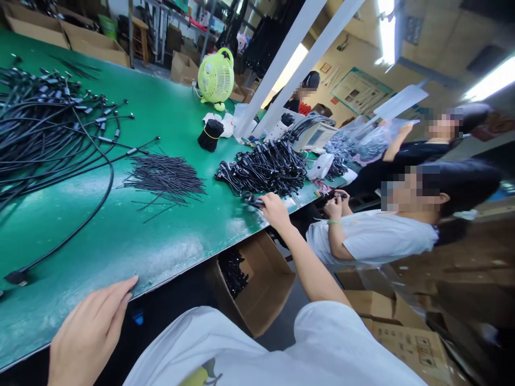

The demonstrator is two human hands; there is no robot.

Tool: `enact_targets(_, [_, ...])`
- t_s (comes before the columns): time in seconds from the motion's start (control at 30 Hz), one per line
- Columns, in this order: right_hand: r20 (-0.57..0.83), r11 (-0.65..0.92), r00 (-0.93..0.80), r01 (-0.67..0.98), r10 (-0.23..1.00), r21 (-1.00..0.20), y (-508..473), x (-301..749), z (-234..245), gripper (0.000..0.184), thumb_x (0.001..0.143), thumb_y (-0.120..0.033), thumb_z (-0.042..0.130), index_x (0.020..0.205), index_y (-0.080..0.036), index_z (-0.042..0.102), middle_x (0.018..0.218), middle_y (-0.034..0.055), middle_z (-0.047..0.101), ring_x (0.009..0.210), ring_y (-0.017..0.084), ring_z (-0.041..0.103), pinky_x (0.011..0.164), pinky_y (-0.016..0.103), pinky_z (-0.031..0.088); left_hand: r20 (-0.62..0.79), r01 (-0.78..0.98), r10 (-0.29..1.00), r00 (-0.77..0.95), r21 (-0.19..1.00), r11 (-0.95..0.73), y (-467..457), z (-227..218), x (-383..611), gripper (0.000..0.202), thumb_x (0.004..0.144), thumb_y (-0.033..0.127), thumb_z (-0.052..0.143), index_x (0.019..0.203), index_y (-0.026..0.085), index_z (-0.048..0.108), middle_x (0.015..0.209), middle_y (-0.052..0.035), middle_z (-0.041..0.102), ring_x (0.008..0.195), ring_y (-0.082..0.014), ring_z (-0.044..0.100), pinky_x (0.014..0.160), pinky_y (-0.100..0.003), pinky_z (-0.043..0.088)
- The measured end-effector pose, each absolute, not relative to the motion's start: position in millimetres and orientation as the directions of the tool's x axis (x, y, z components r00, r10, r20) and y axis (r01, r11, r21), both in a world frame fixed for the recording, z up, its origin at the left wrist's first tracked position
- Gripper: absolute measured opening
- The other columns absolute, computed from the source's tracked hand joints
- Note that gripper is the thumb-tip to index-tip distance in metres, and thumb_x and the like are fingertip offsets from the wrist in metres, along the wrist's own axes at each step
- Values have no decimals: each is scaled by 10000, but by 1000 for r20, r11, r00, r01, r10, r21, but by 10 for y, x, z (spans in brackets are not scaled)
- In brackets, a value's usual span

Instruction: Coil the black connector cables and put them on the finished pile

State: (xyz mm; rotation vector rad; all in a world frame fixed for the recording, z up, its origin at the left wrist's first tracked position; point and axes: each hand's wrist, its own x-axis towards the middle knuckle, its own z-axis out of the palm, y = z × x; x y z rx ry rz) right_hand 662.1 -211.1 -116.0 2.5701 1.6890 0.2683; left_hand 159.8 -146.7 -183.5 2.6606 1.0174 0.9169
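My left hand (94, 324) rests at the front edge of the green table (177, 230), fingers stretched out and holding nothing. Out to the right, my right hand (276, 212) is closed on a black coiled cable (253, 201), smeared by motion, at the near side of a heap of bundled cables (267, 166). A loose pile of thin black ties (164, 177) lies between my two hands, farther in. Long black cables (52, 134) with metal-ended connectors spread over the table's left side. One cable's plug (16, 277) lies near my left hand.
A green fan (216, 78) and a banded bundle of black ties (210, 134) stand toward the back. Below the table edge is an open cardboard box (261, 289) with black items inside. A co-worker in a white shirt (374, 236) sits close on the right.
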Motion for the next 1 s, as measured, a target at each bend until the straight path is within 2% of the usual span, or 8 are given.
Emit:
enact_targets(0.13, [122,-480,467,868,876,128,-2166,6738,-1234,253,915,-301,519,1086,-141,615,1085,154,560,1032,287,524,885,394,444,508,566,648,568,330,-755,-1457,-1819,1615,271,966,266,494,1208,230,608,958,-40,739,803,-205,669,758,-321,456])
enact_targets(0.23, [81,-496,489,858,868,131,-2140,6742,-1244,170,877,-298,599,974,-160,626,1002,109,596,941,249,559,836,349,455,512,559,645,567,335,-758,-1457,-1835,1618,281,966,276,494,1218,230,607,956,-39,740,793,-204,670,762,-325,455])
enact_targets(0.33, [95,-525,517,840,851,135,-2016,6714,-1078,147,892,-313,589,910,-169,610,890,70,608,817,209,569,754,310,452,514,553,641,570,337,-762,-1463,-1846,1620,286,964,274,500,1226,229,605,964,-39,738,800,-204,671,772,-328,455])
enact_targets(0.53, [363,-652,571,741,736,158,-1303,6868,-527,389,991,-414,403,1189,-97,510,1229,193,530,1093,251,500,912,387,409,525,568,640,561,319,-759,-1462,-1821,1637,267,957,254,514,1204,227,614,946,-35,736,791,-196,666,759,-317,459])
enact_targets(0.63, [405,-678,576,714,710,173,-912,6883,-619,510,949,-532,462,1190,-87,525,1220,177,536,1113,271,502,949,462,397,528,567,636,563,313,-762,-1464,-1820,1641,267,959,254,510,1202,217,615,948,-40,735,802,-196,667,766,-317,462])
enact_targets(0.77, [448,-664,542,728,711,171,-728,6753,-898,699,907,-652,427,1112,5,547,1175,276,538,1105,356,474,951,515,339,531,571,642,552,321,-756,-1476,-1835,1639,277,963,256,500,1212,219,615,953,-33,736,812,-182,673,762,-301,467])
enact_targets(0.9, [499,-640,510,759,700,121,-801,6667,-841,675,920,-609,433,1204,-6,534,1225,288,537,1105,369,475,972,519,304,522,571,655,546,340,-747,-1484,-1807,1623,254,966,252,493,1178,238,631,975,-20,743,841,-169,679,771,-281,475])
enact_targets(1.0, [548,-632,506,773,666,54,-861,6639,-655,617,972,-520,366,1327,-28,476,1339,289,481,1168,376,451,1007,527,276,471,530,677,566,420,-736,-1488,-1756,1612,246,973,245,471,1154,231,638,1019,-31,742,886,-172,679,814,-286,488])
